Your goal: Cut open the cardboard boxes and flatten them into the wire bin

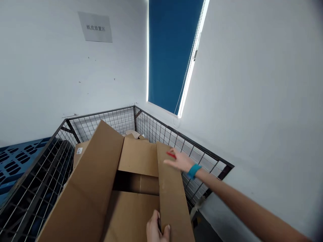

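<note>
- White walls (252,84) stand all around, and a blue blind (171,50) hangs over a window in the corner.
- High on the left wall is a small grey sign (95,27) with writing on it.
- Below the walls sits a black wire cage (161,129), pushed into the corner.
- A big brown cardboard box (136,158) lies in the top of the cage, with its flaps open.
- One long flap (96,181) sticks up on the left, and another flap (171,195) runs along the right side.
- More cardboard (133,133) pokes up behind the box, inside the cage.
- A white sticker (79,150) shows on a piece of cardboard at the left.
- The left hand (157,230) is at the bottom and grips the near edge of the right flap, with fingers curled over it.
- The right hand (179,160) is spread out flat, right at the far outer edge of the same flap.
- Something small and red (171,154) is at the fingers of the right hand, but I cannot tell what it is.
- A blue band (193,171) goes around the right wrist.
- Blue plastic pallets (15,161) sit on the far left, outside the cage.
</note>
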A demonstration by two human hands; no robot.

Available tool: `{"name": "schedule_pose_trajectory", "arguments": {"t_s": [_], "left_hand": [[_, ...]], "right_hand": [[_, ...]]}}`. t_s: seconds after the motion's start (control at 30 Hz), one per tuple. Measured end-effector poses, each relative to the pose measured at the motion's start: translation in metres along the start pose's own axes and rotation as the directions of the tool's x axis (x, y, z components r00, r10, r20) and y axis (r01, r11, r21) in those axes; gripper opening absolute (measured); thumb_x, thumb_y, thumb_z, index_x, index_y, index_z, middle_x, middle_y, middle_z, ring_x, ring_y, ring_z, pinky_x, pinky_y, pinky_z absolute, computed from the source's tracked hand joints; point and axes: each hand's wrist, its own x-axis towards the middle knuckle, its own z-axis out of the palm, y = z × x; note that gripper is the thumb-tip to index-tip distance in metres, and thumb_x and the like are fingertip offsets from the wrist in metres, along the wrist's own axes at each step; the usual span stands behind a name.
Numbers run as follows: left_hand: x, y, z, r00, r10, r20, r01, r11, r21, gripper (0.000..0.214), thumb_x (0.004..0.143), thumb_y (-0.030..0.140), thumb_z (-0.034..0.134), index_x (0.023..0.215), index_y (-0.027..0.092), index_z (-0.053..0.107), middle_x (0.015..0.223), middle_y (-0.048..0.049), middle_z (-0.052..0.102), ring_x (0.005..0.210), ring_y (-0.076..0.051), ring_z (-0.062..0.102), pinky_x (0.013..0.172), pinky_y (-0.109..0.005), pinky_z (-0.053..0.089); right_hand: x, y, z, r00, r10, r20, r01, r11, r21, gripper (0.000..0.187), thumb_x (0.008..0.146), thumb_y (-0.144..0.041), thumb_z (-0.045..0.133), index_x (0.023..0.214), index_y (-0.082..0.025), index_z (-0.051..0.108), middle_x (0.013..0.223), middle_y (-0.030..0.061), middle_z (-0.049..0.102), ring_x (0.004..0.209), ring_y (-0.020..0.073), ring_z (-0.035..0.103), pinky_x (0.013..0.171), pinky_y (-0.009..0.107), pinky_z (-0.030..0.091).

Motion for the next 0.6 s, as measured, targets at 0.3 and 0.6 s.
{"name": "schedule_pose_trajectory", "arguments": {"t_s": [0.3, 0.6], "left_hand": [[-0.005, 0.059, -0.078, 0.879, 0.338, 0.336, -0.456, 0.802, 0.387, 0.038, 0.099, 0.034, 0.031, 0.111, 0.02, 0.064, 0.116, -0.0091, 0.068, 0.11, -0.022, 0.06, 0.097, -0.031, 0.045], [0.069, 0.096, -0.124, 0.945, 0.029, 0.325, -0.288, 0.543, 0.789, 0.074, 0.054, 0.01, 0.083, 0.123, 0.01, 0.057, 0.124, -0.0233, 0.06, 0.118, -0.038, 0.052, 0.106, -0.067, 0.025]], "right_hand": [[-0.084, -0.044, 0.041, 0.986, 0.167, 0.023, -0.168, 0.979, 0.119, 0.027, 0.077, -0.02, 0.052, 0.102, -0.009, 0.058, 0.075, 0.0143, 0.067, 0.067, 0.0251, 0.064, 0.055, 0.03, 0.04], [-0.124, 0.054, 0.011, 0.991, 0.114, -0.076, -0.073, 0.909, 0.411, 0.035, 0.08, -0.032, 0.038, 0.102, -0.016, 0.06, 0.085, 0.0056, 0.069, 0.076, 0.0231, 0.063, 0.066, 0.032, 0.047]]}}
